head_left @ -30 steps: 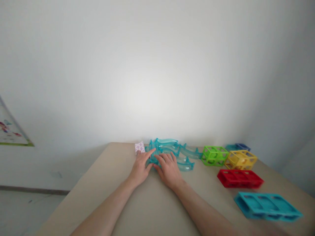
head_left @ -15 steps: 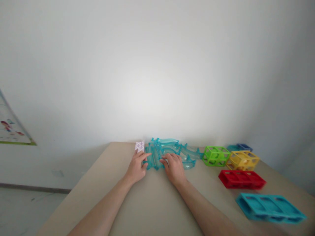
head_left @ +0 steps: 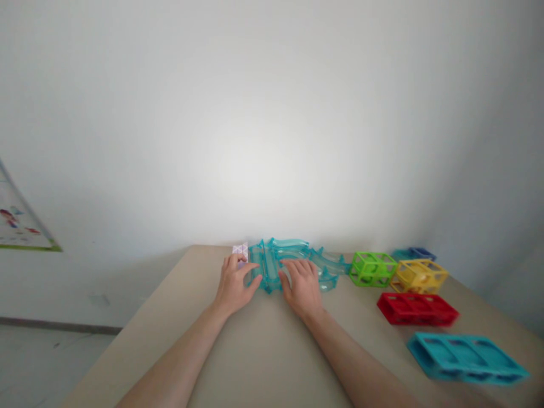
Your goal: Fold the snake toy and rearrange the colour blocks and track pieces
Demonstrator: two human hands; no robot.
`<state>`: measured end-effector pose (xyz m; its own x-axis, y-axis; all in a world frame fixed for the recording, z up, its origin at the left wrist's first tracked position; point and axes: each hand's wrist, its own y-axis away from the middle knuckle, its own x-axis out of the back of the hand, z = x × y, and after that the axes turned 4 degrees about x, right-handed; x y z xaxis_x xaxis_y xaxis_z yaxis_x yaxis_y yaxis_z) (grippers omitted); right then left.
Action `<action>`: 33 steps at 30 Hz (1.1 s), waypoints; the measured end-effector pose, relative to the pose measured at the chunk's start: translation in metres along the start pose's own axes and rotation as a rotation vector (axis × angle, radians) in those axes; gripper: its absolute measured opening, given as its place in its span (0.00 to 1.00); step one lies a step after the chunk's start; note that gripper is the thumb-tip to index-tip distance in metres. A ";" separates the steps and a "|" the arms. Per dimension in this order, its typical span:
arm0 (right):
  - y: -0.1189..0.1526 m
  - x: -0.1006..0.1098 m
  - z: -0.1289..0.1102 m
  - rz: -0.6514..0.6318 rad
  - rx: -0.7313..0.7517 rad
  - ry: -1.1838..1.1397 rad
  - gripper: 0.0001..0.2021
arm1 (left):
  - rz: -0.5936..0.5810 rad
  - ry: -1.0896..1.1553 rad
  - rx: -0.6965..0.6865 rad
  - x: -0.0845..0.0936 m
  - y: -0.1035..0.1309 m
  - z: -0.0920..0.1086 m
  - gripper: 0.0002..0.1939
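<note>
Several translucent teal track pieces [head_left: 271,266], some straight and some curved, lie grouped near the back of the table. At their left side is my left hand [head_left: 235,283], fingers apart and nothing held. On the other side of the straight pieces, my right hand [head_left: 302,286] rests over the curved ones with thumb and fingers apart, partly covering them. A white block with a lilac triangle pattern [head_left: 240,250] stands just behind my left fingers, its lower part hidden.
To the right stand a green frame block [head_left: 373,269], a yellow one [head_left: 420,276], a red one [head_left: 417,309] and a blue one [head_left: 467,358] near the front. A dark blue piece [head_left: 422,254] lies behind. The wall [head_left: 272,141] borders the table's [head_left: 259,351] back edge.
The straight track pieces now lie more evenly side by side; one was slanted before. My left hand has shifted slightly left and opened wider. My right hand's fingers have spread a little.
</note>
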<state>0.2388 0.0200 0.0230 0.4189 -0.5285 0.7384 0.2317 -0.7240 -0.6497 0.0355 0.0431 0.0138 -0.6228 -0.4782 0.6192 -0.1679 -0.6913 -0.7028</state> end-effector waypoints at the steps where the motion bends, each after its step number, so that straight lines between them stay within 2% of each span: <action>1: 0.000 0.000 0.002 0.025 -0.053 0.042 0.17 | -0.004 -0.016 -0.019 0.000 0.000 -0.001 0.12; 5: 0.002 -0.004 0.011 -0.027 -0.236 0.261 0.21 | -0.167 -0.030 -0.064 -0.001 0.004 -0.003 0.14; 8: 0.003 -0.005 0.014 -0.071 -0.235 0.300 0.20 | -0.234 -0.019 -0.040 -0.002 0.006 -0.004 0.11; 14: 0.000 0.004 0.007 -0.072 -0.143 0.295 0.16 | -0.167 -0.017 0.005 -0.005 0.006 -0.007 0.13; 22: 0.002 0.006 -0.002 -0.104 0.046 0.225 0.15 | -0.128 -0.041 -0.013 -0.011 0.006 -0.012 0.12; 24: 0.002 0.007 -0.002 -0.077 0.066 0.197 0.15 | -0.119 -0.044 -0.015 -0.012 0.006 -0.014 0.12; 26: 0.001 0.006 -0.002 -0.020 0.038 0.189 0.19 | -0.122 -0.050 -0.017 -0.013 0.006 -0.015 0.12; 28: 0.001 0.004 -0.001 0.027 -0.056 0.221 0.27 | -0.129 -0.058 -0.021 -0.013 0.006 -0.015 0.13; 30: 0.001 0.002 0.000 0.017 -0.164 0.268 0.32 | -0.133 -0.061 -0.020 -0.012 0.006 -0.015 0.13; 33: 0.002 -0.001 0.000 -0.050 -0.207 0.289 0.27 | -0.135 -0.047 -0.007 -0.012 0.005 -0.014 0.13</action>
<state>0.2393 0.0194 0.0213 0.1390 -0.5726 0.8080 0.0506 -0.8107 -0.5833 0.0310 0.0525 -0.0021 -0.5583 -0.4062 0.7234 -0.2526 -0.7474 -0.6145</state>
